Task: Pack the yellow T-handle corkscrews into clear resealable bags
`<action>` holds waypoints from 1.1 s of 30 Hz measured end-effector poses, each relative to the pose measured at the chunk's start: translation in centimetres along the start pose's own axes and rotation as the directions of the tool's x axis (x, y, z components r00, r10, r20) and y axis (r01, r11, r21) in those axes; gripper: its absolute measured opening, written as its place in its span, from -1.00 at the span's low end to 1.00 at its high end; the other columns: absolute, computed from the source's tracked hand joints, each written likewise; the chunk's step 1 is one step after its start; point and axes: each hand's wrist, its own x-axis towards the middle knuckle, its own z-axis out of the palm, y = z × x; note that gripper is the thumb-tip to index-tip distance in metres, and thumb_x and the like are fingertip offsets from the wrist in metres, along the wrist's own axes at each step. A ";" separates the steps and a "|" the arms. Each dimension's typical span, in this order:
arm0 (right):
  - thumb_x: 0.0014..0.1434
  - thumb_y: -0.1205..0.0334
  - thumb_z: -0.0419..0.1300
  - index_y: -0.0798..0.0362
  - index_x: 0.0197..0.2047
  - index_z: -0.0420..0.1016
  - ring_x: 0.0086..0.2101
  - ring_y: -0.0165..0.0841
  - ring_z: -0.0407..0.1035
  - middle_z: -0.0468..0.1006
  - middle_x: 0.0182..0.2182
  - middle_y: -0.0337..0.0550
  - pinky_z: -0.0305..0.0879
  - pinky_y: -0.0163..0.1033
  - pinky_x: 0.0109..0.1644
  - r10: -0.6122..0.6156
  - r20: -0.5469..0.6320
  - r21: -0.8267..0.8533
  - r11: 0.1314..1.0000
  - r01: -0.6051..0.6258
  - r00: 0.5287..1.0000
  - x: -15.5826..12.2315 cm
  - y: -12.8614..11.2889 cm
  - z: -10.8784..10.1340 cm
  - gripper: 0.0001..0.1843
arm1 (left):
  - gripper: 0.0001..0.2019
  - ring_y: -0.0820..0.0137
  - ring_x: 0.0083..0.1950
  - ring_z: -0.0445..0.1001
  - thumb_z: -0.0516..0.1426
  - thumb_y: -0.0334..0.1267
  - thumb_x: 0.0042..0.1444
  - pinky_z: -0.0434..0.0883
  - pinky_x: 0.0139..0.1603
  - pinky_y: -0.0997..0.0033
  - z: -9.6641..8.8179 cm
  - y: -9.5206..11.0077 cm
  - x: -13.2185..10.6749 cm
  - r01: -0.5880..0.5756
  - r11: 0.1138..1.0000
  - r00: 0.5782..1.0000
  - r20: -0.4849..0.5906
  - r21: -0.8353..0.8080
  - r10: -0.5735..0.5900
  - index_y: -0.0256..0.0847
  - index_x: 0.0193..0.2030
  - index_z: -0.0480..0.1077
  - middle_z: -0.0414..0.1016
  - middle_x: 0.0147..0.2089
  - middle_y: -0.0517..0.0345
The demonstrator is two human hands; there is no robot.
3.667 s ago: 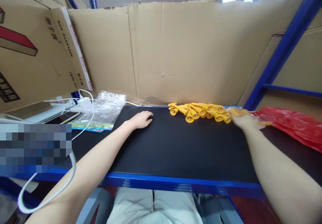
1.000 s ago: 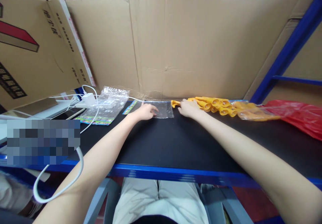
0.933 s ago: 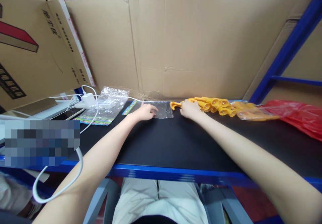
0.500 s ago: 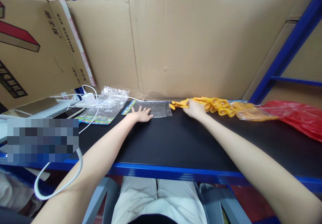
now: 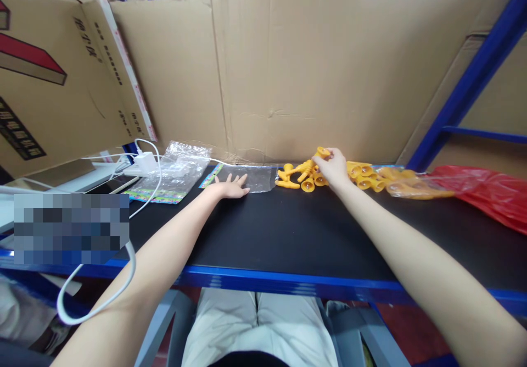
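Observation:
My left hand (image 5: 229, 187) lies flat with spread fingers on a single clear plastic bag (image 5: 257, 177) on the black shelf top. My right hand (image 5: 334, 167) is closed round several yellow plastic toy pieces (image 5: 303, 170), lifted slightly at the left end of a pile of the same yellow pieces (image 5: 364, 172). A filled clear bag of yellow pieces (image 5: 411, 186) lies to the right of the pile.
A stack of clear bags (image 5: 178, 170) with colourful headers lies at the left, beside a white charger (image 5: 144, 162) and cables. A red plastic bag (image 5: 489, 196) sits at the right. Cardboard (image 5: 313, 70) walls the back. The blue shelf edge (image 5: 288, 282) runs in front.
My left hand has flattened on the clear bag. My right hand has gathered a few yellow pieces from the pile and raised them a little.

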 end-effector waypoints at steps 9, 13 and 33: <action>-0.10 0.29 0.12 -0.01 -0.22 0.17 -0.63 -0.53 0.30 0.42 -0.43 -0.32 0.21 -0.42 -0.59 0.059 -0.068 0.512 0.859 -0.016 0.996 -0.6 -3.2 -0.2 -0.69 | -0.32 0.04 0.35 -0.44 -0.18 0.10 0.13 -0.43 0.12 -0.39 -0.4 -0.8 0.6 -0.009 0.996 0.987 0.160 0.085 -0.004 0.00 0.34 -0.35 -0.37 0.37 0.15; -0.12 0.36 0.10 0.03 -0.28 0.22 -0.63 -0.51 0.34 0.41 -0.55 -0.34 0.20 -0.43 -0.59 0.085 0.222 0.521 0.832 -0.192 0.971 -2.4 -4.1 0.6 -0.75 | -0.31 0.06 0.35 -0.44 -0.17 0.10 0.12 -0.42 0.14 -0.37 -0.4 -0.9 0.6 -0.006 0.996 0.986 0.165 0.093 -0.010 0.03 0.33 -0.34 -0.36 0.37 0.19; -0.06 0.41 0.10 0.06 -0.42 0.20 -0.54 -0.39 0.43 0.46 -0.56 -0.23 0.39 -0.25 -0.40 0.229 0.518 0.433 0.761 -0.484 0.824 -4.1 -3.4 1.8 -0.87 | -0.32 0.13 0.36 -0.31 -0.18 0.07 0.13 -0.40 0.17 -0.31 -1.0 -0.7 -0.1 -0.017 0.998 0.978 0.208 0.067 0.003 0.01 0.33 -0.37 -0.43 0.37 0.17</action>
